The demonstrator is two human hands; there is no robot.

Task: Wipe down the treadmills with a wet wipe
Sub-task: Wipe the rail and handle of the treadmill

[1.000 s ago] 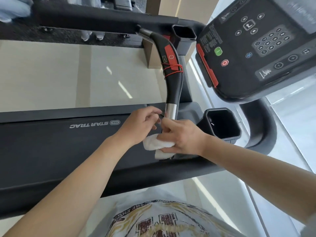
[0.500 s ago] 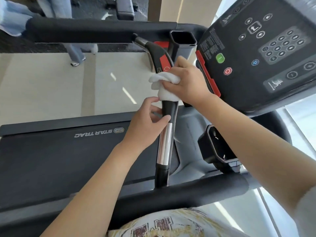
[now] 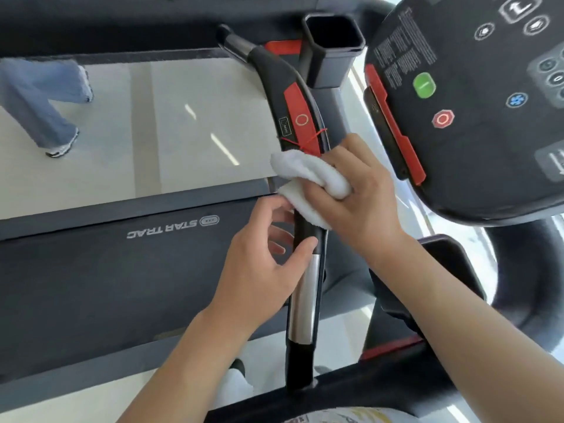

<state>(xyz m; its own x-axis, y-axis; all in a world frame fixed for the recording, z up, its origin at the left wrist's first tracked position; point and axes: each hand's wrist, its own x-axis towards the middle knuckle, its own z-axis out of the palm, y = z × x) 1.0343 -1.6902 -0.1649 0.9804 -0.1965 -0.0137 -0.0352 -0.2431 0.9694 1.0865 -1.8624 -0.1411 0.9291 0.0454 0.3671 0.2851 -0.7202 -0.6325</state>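
The right hand (image 3: 360, 193) grasps the crumpled white wet wipe (image 3: 308, 181) around the black-and-chrome treadmill handlebar (image 3: 305, 288), just below its red panel. The left hand (image 3: 259, 270) loosely clasps the bar nearer the person. The bar's long axis runs away from the body.

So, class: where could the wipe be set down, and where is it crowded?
Free: the dark belt left of the left hand, under the STAR TRAC logo; also the empty cup holder above the handle. Crowded: mid-handle, where the right hand grips the wipe.
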